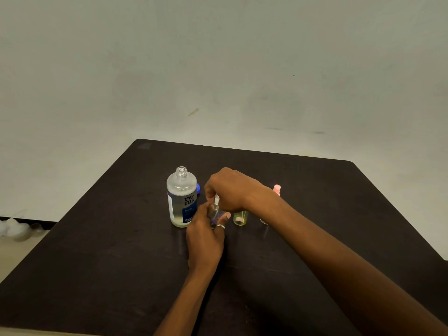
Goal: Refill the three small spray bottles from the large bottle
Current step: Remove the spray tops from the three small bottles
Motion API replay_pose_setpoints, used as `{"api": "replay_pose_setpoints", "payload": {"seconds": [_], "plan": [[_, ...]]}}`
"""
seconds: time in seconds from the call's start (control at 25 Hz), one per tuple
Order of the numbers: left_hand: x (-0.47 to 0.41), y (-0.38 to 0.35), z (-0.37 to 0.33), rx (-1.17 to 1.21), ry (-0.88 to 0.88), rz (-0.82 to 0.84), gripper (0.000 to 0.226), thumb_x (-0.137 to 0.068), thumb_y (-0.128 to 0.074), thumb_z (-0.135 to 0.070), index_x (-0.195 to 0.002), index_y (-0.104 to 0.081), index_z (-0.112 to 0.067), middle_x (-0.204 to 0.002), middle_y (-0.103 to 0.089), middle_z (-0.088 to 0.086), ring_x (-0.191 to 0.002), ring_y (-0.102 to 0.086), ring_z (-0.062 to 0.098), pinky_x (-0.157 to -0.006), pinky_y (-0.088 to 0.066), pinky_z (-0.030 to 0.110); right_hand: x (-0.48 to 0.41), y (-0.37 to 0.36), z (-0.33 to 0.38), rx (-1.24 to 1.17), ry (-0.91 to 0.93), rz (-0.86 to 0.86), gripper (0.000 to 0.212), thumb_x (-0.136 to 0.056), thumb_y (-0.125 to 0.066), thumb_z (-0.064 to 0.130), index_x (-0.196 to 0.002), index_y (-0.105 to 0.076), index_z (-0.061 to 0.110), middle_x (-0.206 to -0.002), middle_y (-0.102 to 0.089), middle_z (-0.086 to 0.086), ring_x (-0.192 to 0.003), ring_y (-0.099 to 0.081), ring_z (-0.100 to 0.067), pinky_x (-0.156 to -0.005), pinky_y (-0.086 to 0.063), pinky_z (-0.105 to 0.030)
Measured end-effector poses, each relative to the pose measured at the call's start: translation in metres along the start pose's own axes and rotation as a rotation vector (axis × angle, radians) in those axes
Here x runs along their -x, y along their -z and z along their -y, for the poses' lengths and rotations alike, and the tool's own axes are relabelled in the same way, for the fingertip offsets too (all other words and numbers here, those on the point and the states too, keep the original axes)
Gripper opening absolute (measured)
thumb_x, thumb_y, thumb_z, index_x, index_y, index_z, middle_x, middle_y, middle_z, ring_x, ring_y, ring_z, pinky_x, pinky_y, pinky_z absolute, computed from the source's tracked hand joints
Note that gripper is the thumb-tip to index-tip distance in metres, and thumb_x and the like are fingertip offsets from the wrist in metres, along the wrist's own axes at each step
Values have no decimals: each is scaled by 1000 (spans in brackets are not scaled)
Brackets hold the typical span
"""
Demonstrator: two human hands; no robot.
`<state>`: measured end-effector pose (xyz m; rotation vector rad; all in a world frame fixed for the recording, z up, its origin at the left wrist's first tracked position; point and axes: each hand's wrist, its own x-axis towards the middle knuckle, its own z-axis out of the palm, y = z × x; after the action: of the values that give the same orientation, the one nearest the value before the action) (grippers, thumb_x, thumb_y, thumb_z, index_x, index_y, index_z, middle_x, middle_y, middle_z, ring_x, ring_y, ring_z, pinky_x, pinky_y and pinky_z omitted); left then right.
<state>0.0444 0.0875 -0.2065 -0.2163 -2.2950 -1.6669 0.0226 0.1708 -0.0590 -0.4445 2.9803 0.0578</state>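
Large bottle (181, 197): clear plastic with a blue label, upright on the desk (97, 238), left of centre. Its neck is open, with no cap on it, and clear liquid shows inside.

Blue cap (198, 189): lies on the desk just behind the large bottle's right shoulder, mostly hidden by it.

Clear spray bottle (215, 213): small and held between both hands just right of the large bottle. It is low over the desk, and whether its base touches the surface cannot be told.

Yellow-green spray bottle (240, 218): small and upright on the desk, just right of the clear one. Its top is hidden behind the right hand.

Pink-topped spray bottle (276, 189): stands furthest right in the row. Only the pink top and a sliver of the base show past the right forearm.

Left hand (206, 236): comes in from below, its grip closed around the body of the clear spray bottle. A ring (221, 226) sits on one finger.

Right hand (232, 190): reaches in from the right over the row of small bottles. Its fingers are curled down, the grip pinching the top of the clear spray bottle, where a whitish part shows.

Desk: dark and matt, with rounded far corners, set against a pale wall (218, 69).
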Motion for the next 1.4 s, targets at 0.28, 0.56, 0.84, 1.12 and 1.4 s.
{"api": "replay_pose_setpoints", "payload": {"seconds": [0.28,0.56,0.84,1.12,1.4], "plan": [[0,1,-1,-7,-11,0,32,-85,-75,-28,-113,-61,-24,-99,-68,-13,-89,-64,1,-69,-46,7,1,0,3,40,-98,-54,33,-91,-61,44,-98,-61,12,-87,-63,-2,-78,-61,-17,-66,-49,-29],[0,1,0,-7,-19,-6,38,-85,-75,-30,-119,-59,-26,-99,-66,-15,-89,-64,0,-71,-48,10,4,3,6,83,-67,-7,22,-89,-67,24,-105,-64,9,-85,-59,-4,-78,-60,-18,-70,-53,-31],[0,1,-1,-4,-13,0,29,-85,-75,-26,-110,-60,-28,-93,-65,-15,-84,-62,-3,-68,-48,10,1,1,4,66,-54,14,28,-86,-70,33,-105,-62,15,-97,-65,-2,-86,-61,-18,-74,-55,-32],[0,0,2,-14,-6,2,34,-85,-75,-24,-115,-60,-27,-96,-67,-14,-87,-64,0,-70,-49,10,4,0,9,142,-89,-56,18,-90,-65,27,-98,-64,10,-74,-53,-2,-73,-60,-18,-68,-54,-31],[0,0,-1,-17,9,1,40,-84,-76,-28,-120,-59,-25,-106,-66,-16,-87,-60,-8,-70,-46,7,0,0,0,73,-42,-13,29,-84,-70,32,-110,-64,18,-99,-65,-1,-88,-64,-19,-75,-56,-34]]}}
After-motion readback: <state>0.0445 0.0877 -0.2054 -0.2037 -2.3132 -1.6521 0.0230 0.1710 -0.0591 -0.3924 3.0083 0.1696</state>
